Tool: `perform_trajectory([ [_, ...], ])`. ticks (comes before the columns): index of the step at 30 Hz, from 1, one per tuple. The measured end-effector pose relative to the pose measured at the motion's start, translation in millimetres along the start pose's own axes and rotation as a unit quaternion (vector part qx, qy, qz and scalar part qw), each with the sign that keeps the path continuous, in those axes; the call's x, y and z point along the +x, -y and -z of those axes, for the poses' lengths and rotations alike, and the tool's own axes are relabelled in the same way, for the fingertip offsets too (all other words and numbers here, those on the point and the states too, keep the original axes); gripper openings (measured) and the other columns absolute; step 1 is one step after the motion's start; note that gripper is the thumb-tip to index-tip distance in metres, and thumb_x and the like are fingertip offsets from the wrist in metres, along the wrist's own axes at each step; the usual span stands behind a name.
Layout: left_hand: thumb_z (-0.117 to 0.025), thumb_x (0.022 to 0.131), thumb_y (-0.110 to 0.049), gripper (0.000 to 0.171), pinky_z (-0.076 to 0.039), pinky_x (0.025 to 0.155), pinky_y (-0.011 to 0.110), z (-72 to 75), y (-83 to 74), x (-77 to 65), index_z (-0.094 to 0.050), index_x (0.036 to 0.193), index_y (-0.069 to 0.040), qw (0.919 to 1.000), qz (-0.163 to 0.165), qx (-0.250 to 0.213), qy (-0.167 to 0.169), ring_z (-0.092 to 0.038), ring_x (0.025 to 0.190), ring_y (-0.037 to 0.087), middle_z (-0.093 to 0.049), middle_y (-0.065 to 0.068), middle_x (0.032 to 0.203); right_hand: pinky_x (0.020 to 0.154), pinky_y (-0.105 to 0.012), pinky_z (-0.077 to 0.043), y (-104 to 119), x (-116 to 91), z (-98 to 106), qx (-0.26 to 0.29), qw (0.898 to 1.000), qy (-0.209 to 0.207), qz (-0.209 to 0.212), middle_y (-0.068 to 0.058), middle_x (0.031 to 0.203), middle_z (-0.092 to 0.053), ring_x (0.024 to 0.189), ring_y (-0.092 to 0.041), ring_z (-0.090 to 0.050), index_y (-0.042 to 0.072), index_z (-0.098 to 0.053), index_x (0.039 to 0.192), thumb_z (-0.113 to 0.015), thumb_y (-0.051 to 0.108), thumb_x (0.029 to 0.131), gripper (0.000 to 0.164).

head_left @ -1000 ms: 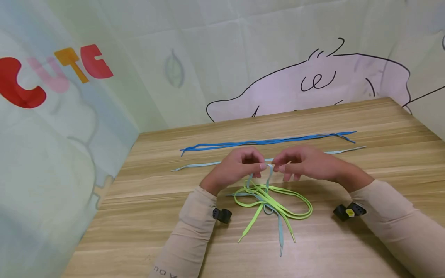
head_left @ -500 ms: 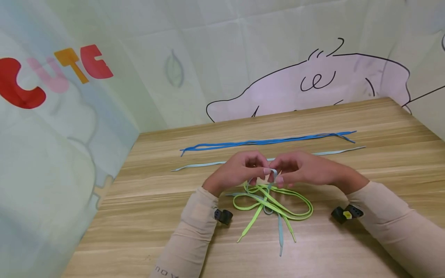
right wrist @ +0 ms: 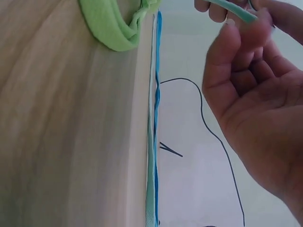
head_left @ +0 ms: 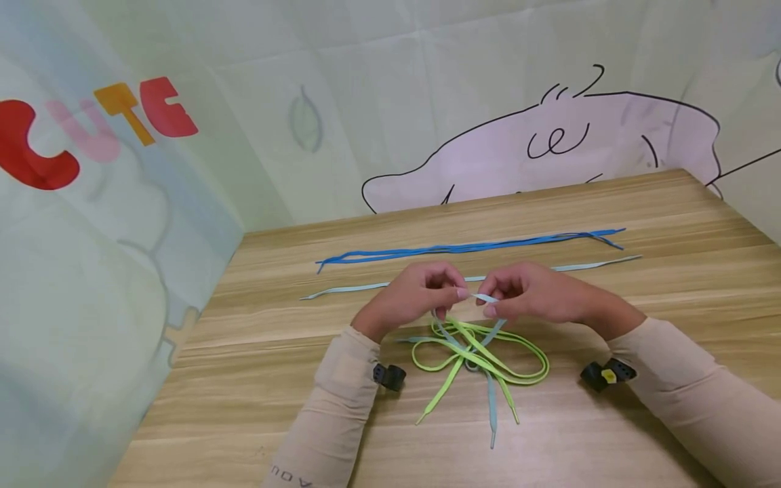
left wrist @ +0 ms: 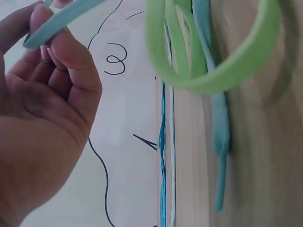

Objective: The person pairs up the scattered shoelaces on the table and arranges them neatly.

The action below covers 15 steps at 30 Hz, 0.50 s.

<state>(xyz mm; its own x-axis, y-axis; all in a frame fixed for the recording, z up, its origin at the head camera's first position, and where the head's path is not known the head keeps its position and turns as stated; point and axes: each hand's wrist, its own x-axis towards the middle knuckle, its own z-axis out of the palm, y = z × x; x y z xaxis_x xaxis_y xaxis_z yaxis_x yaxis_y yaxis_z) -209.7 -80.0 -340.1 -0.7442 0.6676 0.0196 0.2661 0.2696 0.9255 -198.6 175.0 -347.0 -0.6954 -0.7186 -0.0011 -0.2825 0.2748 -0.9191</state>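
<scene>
My left hand point(head_left: 421, 295) pinches a light blue shoelace point(head_left: 487, 298) between thumb and fingertips. Close on its right, my right hand point(head_left: 533, 291) pinches the same lace, and a short stretch spans the gap between them. From both hands the lace slopes down into a looped yellow-green shoelace point(head_left: 531, 349) lying on the table. One light blue tip points towards me, below the bundle. In the left wrist view the lace point(left wrist: 66, 21) crosses the fingertips; the right wrist view has it point(right wrist: 239, 10) entering the right fingertips. How the laces cross at the middle is partly hidden.
A blue shoelace point(head_left: 476, 249), folded lengthwise, lies along the back of the wooden table point(head_left: 244, 379). Between it and my hands stretches another pale blue lace point(head_left: 348, 289). A printed cloth point(head_left: 342, 122) stands behind the table and along its left side.
My right hand moved left against the left hand, then drew slightly apart. The light blue loop that stood up between them now stretches across the gap, slanting down from the right hand.
</scene>
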Motion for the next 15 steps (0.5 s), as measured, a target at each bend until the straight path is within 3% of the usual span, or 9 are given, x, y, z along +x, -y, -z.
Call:
perform_trajectory([
  [8, -0.066, 0.098, -0.024, 0.015, -0.054, 0.07, 0.042, 7.1, 0.0, -2.1, -0.067, 0.102, -0.009, 0.9997, -0.01, 0.015, -0.014, -0.06, 0.068, 0.026, -0.059, 0.014, 0.082, 0.071, -0.041, -0.056, 0.2, -1.3, 0.7, -0.006, 0.997, -0.08, -0.01, -0.023, 0.089, -0.059, 0.081, -0.025, -0.058, 0.002, -0.065, 0.109, -0.064, 0.02, 0.099, 0.021],
  [11, -0.066, 0.098, -0.021, 0.014, -0.054, 0.071, 0.044, 11.4, 1.7, -3.9, -0.067, 0.101, -0.008, 0.9996, -0.019, -0.002, -0.02, -0.059, 0.07, 0.024, -0.06, 0.02, 0.084, 0.069, -0.041, -0.056, 1.0, -2.2, 0.8, -0.004, 0.996, -0.087, 0.003, -0.018, 0.085, -0.057, 0.079, -0.024, -0.057, 0.004, -0.066, 0.108, -0.064, 0.02, 0.1, 0.017],
  [15, -0.065, 0.098, -0.014, 0.008, -0.054, 0.071, 0.038, 17.6, 4.7, -6.9, -0.066, 0.099, -0.006, 0.9983, -0.041, -0.034, -0.023, -0.058, 0.073, 0.024, -0.06, 0.016, 0.083, 0.069, -0.04, -0.055, 0.8, -2.7, 1.4, -0.019, 0.995, -0.093, 0.011, -0.011, 0.084, -0.056, 0.078, -0.024, -0.056, 0.006, -0.068, 0.107, -0.062, 0.023, 0.101, 0.019],
])
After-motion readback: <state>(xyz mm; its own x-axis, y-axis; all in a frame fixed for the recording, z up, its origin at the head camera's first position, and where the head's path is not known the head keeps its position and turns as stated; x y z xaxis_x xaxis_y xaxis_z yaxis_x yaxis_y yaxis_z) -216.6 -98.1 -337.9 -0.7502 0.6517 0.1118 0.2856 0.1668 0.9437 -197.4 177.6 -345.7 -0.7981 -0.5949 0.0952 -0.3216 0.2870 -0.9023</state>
